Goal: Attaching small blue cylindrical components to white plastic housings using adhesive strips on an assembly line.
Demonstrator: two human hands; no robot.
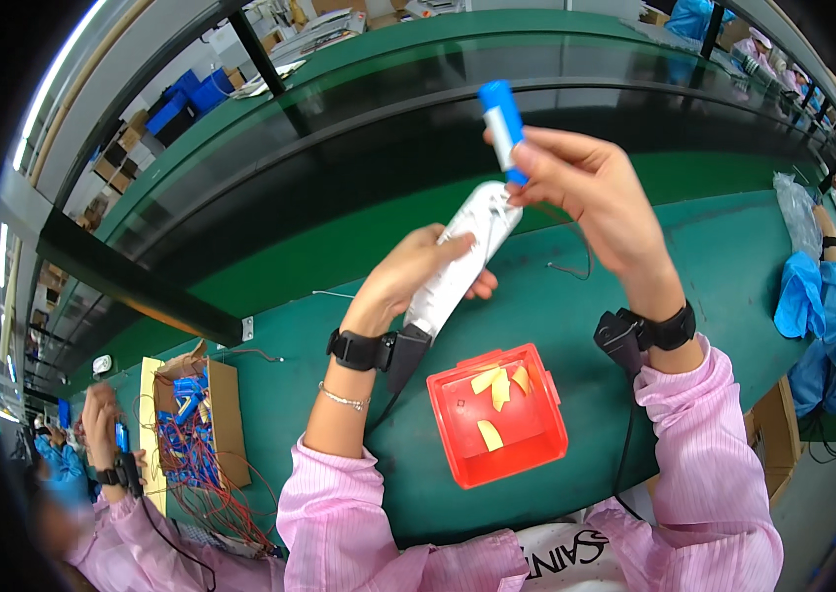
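A long white plastic housing (pixel 450 281) lies tilted in my left hand (pixel 408 264), its fingers wrapped round it. Just above the housing's far end, my right hand (pixel 588 192) pinches a blue cylindrical battery (pixel 500 111) with a white band on its side. The battery stands nearly upright between thumb and fingers, close to the housing's tip; whether they touch I cannot tell. A thin dark wire (pixel 591 259) hangs below my right hand and curls over the green table. What lies inside the housing is too small to make out.
A red plastic bin (pixel 446 444) with several yellow pieces stands in front of me. At left, a cardboard box (pixel 230 424) holds blue batteries with red wires, beside a co-worker's hand (pixel 100 424). A black rail crosses behind. Blue-sleeved co-workers and a clear plastic bag (pixel 798 217) are at right.
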